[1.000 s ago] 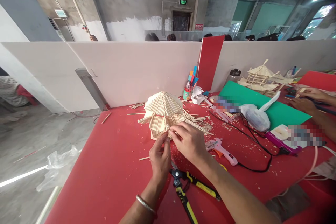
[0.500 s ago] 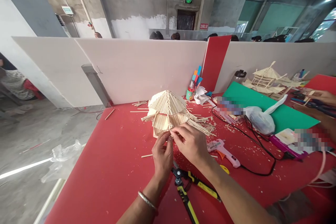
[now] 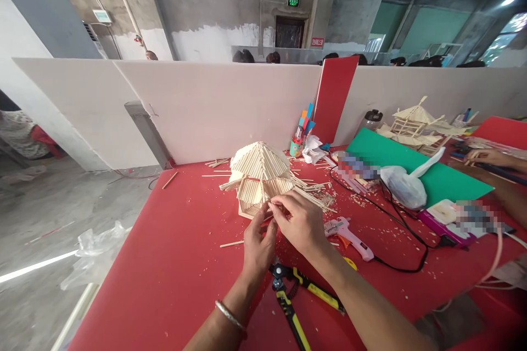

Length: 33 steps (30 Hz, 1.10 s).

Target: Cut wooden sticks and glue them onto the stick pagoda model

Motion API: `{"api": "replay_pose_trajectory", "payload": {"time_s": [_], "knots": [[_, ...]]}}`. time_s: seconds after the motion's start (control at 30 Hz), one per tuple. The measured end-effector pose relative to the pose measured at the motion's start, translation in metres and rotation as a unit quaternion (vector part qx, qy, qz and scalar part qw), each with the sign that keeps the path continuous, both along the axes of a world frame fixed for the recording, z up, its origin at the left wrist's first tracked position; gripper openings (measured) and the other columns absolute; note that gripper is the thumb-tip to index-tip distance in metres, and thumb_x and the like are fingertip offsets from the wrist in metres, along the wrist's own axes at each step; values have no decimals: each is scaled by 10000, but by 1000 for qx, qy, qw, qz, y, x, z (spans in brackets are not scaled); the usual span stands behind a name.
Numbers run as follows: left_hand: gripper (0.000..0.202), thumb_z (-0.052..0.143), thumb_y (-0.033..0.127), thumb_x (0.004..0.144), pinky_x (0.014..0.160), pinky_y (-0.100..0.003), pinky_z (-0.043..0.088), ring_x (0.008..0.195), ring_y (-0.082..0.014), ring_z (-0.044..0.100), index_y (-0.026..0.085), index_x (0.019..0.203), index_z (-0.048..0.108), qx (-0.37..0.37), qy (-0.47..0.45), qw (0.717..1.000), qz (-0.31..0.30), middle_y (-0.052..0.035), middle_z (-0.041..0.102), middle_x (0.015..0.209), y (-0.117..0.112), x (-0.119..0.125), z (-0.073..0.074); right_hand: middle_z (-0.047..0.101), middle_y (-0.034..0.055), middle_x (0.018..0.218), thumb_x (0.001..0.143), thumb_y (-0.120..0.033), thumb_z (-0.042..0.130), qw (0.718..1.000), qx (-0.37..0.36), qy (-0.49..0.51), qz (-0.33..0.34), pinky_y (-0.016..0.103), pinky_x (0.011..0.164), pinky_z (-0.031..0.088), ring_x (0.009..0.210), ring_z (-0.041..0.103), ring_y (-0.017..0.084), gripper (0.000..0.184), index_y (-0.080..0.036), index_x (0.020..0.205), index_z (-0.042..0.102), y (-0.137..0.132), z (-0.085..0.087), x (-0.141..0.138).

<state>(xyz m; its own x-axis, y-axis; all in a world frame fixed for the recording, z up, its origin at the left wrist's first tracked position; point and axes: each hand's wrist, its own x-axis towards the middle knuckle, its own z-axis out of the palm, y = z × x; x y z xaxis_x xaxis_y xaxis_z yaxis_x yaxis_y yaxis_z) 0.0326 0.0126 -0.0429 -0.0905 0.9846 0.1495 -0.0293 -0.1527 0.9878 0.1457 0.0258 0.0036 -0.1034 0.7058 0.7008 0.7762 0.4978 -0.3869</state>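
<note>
A small pavilion model [image 3: 259,175] built of thin wooden sticks stands on the red table [image 3: 173,269]. My left hand [image 3: 258,244] and my right hand [image 3: 302,225] meet at its near lower edge. Both pinch at a thin stick [image 3: 272,209] against the model; the fingertips are pressed together. A metal bangle sits on my left wrist. Loose sticks [image 3: 313,194] lie fanned out to the right of the model.
Yellow-and-black cutters [image 3: 290,299] lie under my forearms. A pink-white glue gun [image 3: 349,236] with a black cord lies right of my hands. Further right are a white plastic bag [image 3: 405,186], a green mat [image 3: 424,167], another stick model [image 3: 414,118] and another person's hand [image 3: 488,158]. A white partition [image 3: 230,109] backs the table.
My hands have stayed at the model's near edge with only small finger movement. The view has shifted slightly.
</note>
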Motion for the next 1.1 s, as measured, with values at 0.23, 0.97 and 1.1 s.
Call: {"api": "replay_pose_trajectory", "payload": {"time_s": [0.23, 0.97, 1.1], "knots": [[456, 626, 379, 853, 963, -392, 506, 1158, -284, 625, 179, 1263, 634, -14, 20, 998, 57, -137, 675, 1247, 0, -1, -4, 700, 9, 868, 884, -246, 614, 1000, -15, -10, -20, 234, 660, 430, 752, 635, 126, 84, -235, 932, 682, 1, -4, 1], [462, 674, 372, 791, 811, -325, 551, 1016, -269, 669, 158, 1199, 649, -18, 15, 999, 39, -95, 735, 1051, 5, -5, -7, 689, 17, 813, 926, -223, 565, 997, 35, -70, -25, 261, 677, 423, 783, 626, 127, 132, -236, 906, 695, -4, 2, -16], [373, 658, 368, 799, 771, -321, 550, 956, -273, 674, 139, 1092, 670, -23, 25, 999, 6, -59, 729, 840, 3, -4, 2, 678, 15, 794, 925, -235, 567, 994, 50, -84, -43, 282, 660, 402, 764, 605, 139, 130, -233, 888, 692, -3, 5, -24]]}}
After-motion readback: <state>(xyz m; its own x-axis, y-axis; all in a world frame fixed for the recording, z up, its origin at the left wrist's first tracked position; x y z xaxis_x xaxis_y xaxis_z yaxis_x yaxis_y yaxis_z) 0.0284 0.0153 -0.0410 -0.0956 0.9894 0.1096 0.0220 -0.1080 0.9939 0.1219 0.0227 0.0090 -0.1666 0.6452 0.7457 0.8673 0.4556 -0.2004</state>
